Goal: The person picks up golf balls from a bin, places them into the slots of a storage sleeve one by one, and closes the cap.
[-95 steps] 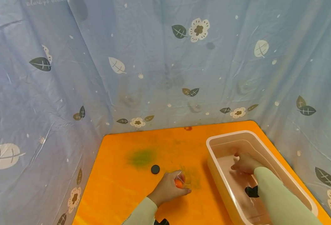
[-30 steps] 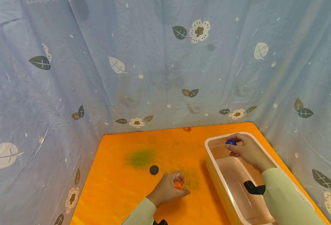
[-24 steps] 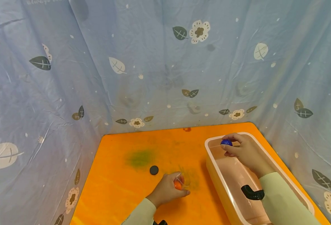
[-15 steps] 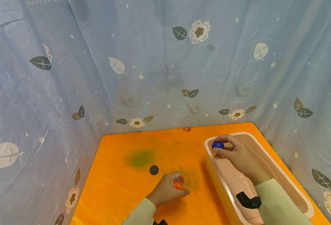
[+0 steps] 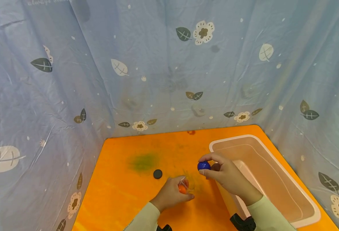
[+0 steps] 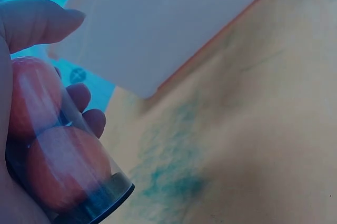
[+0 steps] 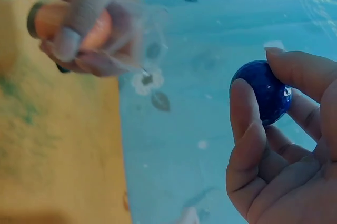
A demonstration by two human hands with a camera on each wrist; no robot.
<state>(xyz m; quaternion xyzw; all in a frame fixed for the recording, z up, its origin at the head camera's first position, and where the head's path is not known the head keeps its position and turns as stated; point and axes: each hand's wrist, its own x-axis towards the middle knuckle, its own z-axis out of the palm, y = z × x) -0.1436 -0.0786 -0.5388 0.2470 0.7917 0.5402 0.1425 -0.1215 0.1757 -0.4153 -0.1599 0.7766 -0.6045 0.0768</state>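
Moved left past the edge of the pink bin, pinching blue ball with right hand; with left hand, gripping clear tube with two orange balls inside.

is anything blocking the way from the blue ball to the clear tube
Nothing visible is. In the head view, only a gap over the orange table separates the blue ball in the right hand from the clear tube in the left hand. The black disc lies left of the tube, off that path.
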